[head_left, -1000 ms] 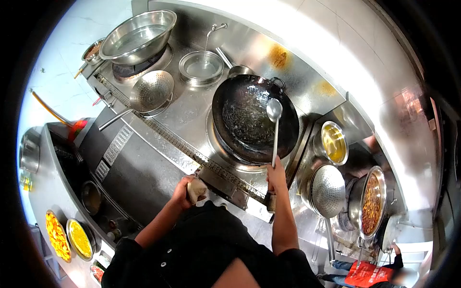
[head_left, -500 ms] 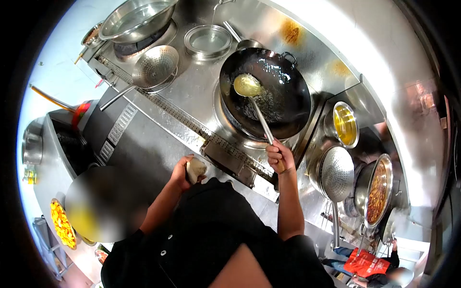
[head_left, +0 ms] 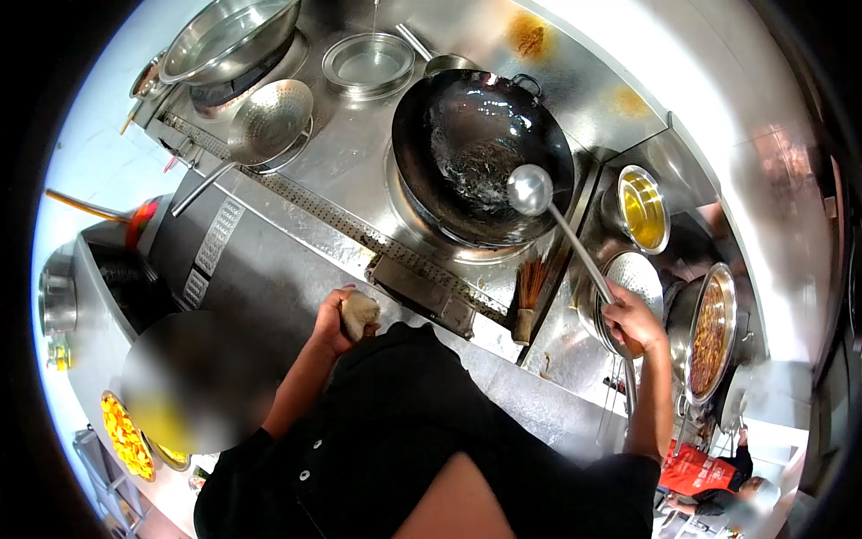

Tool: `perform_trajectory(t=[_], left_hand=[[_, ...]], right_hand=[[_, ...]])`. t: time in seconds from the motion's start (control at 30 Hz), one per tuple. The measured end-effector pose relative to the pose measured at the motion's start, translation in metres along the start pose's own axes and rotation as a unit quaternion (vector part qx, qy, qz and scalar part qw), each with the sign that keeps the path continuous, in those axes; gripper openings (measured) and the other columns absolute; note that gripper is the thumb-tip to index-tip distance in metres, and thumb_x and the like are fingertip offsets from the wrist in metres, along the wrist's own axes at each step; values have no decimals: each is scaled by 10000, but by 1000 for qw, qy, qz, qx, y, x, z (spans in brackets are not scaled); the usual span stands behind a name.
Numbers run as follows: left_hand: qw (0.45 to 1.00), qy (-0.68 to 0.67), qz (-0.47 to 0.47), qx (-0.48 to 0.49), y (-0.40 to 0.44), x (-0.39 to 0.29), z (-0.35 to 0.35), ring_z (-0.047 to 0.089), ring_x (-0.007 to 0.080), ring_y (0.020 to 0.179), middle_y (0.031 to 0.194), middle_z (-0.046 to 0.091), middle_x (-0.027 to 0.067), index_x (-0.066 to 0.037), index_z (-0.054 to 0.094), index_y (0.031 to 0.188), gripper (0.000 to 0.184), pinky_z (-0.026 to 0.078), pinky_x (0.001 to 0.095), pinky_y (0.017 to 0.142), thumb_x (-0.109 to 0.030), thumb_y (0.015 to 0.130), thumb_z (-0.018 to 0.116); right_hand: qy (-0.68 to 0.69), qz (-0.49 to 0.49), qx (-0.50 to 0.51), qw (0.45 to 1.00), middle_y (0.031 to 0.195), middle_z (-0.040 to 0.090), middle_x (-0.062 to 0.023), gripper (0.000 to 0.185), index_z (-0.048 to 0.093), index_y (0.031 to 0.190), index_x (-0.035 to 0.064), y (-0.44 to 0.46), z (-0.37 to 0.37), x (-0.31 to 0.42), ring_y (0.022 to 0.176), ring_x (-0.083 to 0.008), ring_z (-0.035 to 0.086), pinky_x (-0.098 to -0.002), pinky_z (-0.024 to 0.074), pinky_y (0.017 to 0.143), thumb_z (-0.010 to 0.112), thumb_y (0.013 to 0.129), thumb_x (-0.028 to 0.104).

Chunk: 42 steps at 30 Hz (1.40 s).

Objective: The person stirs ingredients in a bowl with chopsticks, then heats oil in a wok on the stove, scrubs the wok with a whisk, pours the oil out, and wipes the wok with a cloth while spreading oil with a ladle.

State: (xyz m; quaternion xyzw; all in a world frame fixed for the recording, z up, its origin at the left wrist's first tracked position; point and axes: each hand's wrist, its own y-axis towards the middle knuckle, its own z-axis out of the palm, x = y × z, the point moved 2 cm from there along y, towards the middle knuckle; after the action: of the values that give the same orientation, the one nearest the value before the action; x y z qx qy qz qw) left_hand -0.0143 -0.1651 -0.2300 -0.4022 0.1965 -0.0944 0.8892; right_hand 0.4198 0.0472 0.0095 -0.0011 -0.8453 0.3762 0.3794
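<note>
A long-handled ladle [head_left: 530,190] is gripped near the end of its handle by my right hand [head_left: 636,325]. Its bowl is over the right side of a black wok [head_left: 467,117] on the burner, and a little clear liquid lies in the wok's bottom. My left hand [head_left: 334,322] is closed around a folded beige cloth [head_left: 359,314] near the stove's front edge. A metal bowl of yellow oil [head_left: 643,210] stands to the right of the wok, above my right hand.
A brush [head_left: 528,301] lies below the wok. Strainers [head_left: 636,274] and a pot of reddish-brown food [head_left: 711,337] are at right. On the left are another strainer [head_left: 269,121] and a large basin [head_left: 235,40]. A person in a red apron [head_left: 693,469] stands at lower right.
My right hand has moved right with the ladle, whose bowl held yellowish liquid in the wok and now looks empty over its right side. The brush has come into view.
</note>
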Motion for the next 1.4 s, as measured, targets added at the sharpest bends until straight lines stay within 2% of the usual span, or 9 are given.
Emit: perform_trajectory(t=[0.3, 0.47, 0.7, 0.8, 0.9, 0.97, 1.1, 1.27, 1.4], left_hand=[[999, 16, -29, 37, 16, 6, 13, 610, 313, 946, 1051, 603, 113, -150, 520, 1153, 345, 512, 579, 796, -342, 866, 515], [999, 18, -20, 44, 24, 5, 6, 600, 328, 964, 1078, 587, 128, -145, 508, 1167, 354, 513, 578, 801, -333, 868, 503], [1000, 8, -16, 14, 12, 10, 18, 599, 365, 900, 1022, 590, 169, -109, 518, 1152, 330, 519, 559, 748, -292, 879, 486], [999, 14, -13, 39, 17, 14, 10, 605, 366, 894, 1010, 596, 170, -105, 518, 1153, 329, 520, 559, 739, -294, 885, 481], [998, 17, -22, 53, 20, 12, 7, 608, 364, 893, 1003, 599, 170, -85, 514, 1153, 349, 521, 556, 737, -307, 886, 480], [998, 5, -52, 47, 22, 13, 6, 608, 363, 896, 1003, 598, 171, -69, 508, 1156, 368, 523, 551, 736, -317, 885, 478], [996, 59, -52, 30, 21, 8, 42, 628, 319, 880, 1005, 610, 142, -64, 534, 1103, 362, 551, 509, 723, -351, 884, 510], [991, 110, -55, 56, 79, -2, 104, 606, 325, 909, 1059, 581, 155, -81, 513, 1123, 388, 544, 506, 669, -353, 852, 569], [987, 141, -55, 46, 87, -3, 186, 530, 361, 1094, 1187, 517, 178, -69, 418, 1250, 488, 500, 543, 876, -366, 887, 554]], right_hand=[[58, -51, -264, 961, 622, 543, -50, 603, 320, 1464, 66, 95, 129, -34, 459, -136, 521, -313, 434, 432, 542, 905, 101], [300, -33, -74, 951, 678, 532, -12, 341, 496, 1266, 68, 102, 159, -18, 512, -104, 505, -272, 433, 448, 524, 927, 78], [729, 32, 329, 599, 686, 499, 37, 132, 445, 1079, 101, 144, 142, 45, 514, -48, 479, -236, 405, 442, 510, 977, 156], [735, -19, 276, 619, 696, 507, 27, 126, 450, 1078, 103, 176, 147, 28, 519, -61, 492, -249, 417, 448, 507, 979, 153], [454, -77, -16, 888, 625, 500, -13, 125, 488, 1040, 39, 170, 166, -1, 458, -121, 482, -287, 402, 437, 520, 958, 127], [286, -75, -90, 951, 590, 481, -22, 183, 463, 1099, 24, 135, 177, -7, 435, -136, 468, -300, 400, 430, 515, 941, 99], [455, 24, -19, 890, 636, 513, -36, 182, 499, 1114, 60, 83, 171, 4, 458, -133, 476, -280, 388, 390, 516, 941, 113], [-184, -60, -254, 948, 747, 623, -286, 704, 229, 1485, 115, 84, 191, -35, 696, -474, 607, -534, 472, 631, 553, 863, 165], [-111, -103, -337, 929, 747, 633, -252, 748, 203, 1508, 151, 63, 258, -128, 699, -449, 610, -508, 483, 649, 574, 858, 144]])
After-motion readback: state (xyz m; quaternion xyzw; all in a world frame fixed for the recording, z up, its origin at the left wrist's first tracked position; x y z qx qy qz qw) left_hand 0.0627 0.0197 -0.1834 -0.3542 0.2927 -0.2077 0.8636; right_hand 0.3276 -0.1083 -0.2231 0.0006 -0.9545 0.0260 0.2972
